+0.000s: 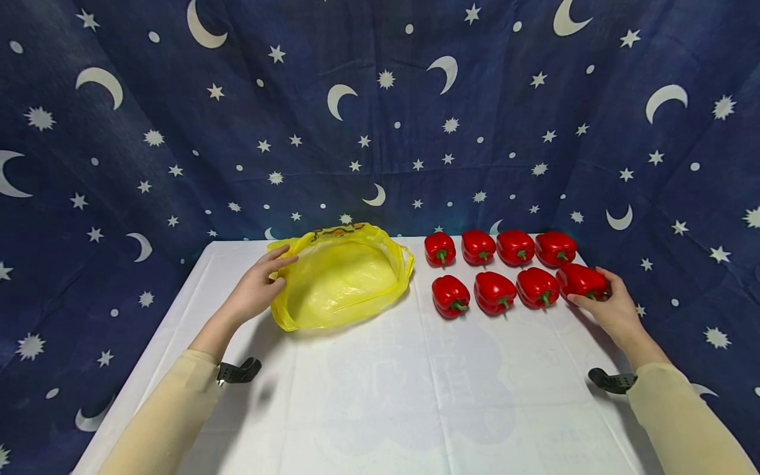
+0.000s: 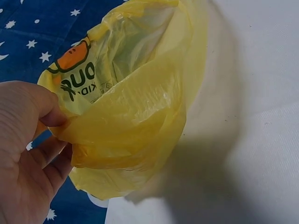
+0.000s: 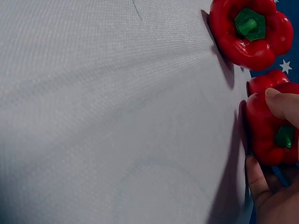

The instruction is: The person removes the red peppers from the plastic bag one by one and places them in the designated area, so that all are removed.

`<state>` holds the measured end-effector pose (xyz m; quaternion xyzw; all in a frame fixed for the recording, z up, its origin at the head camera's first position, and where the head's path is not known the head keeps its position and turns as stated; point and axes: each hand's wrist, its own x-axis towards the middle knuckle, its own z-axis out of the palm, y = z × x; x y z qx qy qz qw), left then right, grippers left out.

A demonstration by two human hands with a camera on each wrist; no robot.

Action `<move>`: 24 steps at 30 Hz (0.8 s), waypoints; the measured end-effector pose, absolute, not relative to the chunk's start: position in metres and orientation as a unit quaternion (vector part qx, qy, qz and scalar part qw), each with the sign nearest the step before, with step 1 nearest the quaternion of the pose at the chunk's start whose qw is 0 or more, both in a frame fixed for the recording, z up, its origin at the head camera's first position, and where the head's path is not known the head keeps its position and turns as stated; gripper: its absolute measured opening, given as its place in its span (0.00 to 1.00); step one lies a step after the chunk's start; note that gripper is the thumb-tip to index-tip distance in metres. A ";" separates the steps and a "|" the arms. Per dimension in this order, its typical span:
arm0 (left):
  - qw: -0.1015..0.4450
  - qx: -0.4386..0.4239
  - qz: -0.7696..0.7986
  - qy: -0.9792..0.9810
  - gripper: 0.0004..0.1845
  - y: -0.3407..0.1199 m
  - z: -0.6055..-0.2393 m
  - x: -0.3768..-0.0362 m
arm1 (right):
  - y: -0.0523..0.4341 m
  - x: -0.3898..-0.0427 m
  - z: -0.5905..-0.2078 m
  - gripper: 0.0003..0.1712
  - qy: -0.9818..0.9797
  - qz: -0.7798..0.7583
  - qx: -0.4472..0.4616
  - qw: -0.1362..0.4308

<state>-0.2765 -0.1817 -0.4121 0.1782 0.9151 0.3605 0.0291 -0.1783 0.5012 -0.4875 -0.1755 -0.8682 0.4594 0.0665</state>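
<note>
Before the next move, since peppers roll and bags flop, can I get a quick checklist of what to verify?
1. Right hand has fingers curled round the near-right red pepper: ok.
2. Left hand pinches the yellow bag rim: ok.
3. Bag mouth open: ok, held open in the left wrist view.
4. Bag free of contents: cannot tell, bottom hidden.
5. Seven other peppers sit apart in rows: ok.
6. White tablecloth between peppers and bag bare: ok.

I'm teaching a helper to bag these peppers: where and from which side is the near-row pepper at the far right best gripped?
Grip the pepper across its broad glossy body, coming from the right edge, as the right hand does. Its neighbour crowds the left side, and the green stem looks too short to hold.
</note>
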 end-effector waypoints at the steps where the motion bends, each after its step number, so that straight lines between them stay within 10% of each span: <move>1: 0.028 0.180 0.360 0.915 0.28 -0.182 -0.412 -0.276 | 0.501 -0.178 -0.488 0.57 -0.870 0.457 -0.175 0.067; 24: 0.011 0.176 0.340 0.924 0.25 -0.198 -0.413 -0.265 | 0.496 -0.163 -0.476 0.55 -0.894 0.418 -0.138 0.085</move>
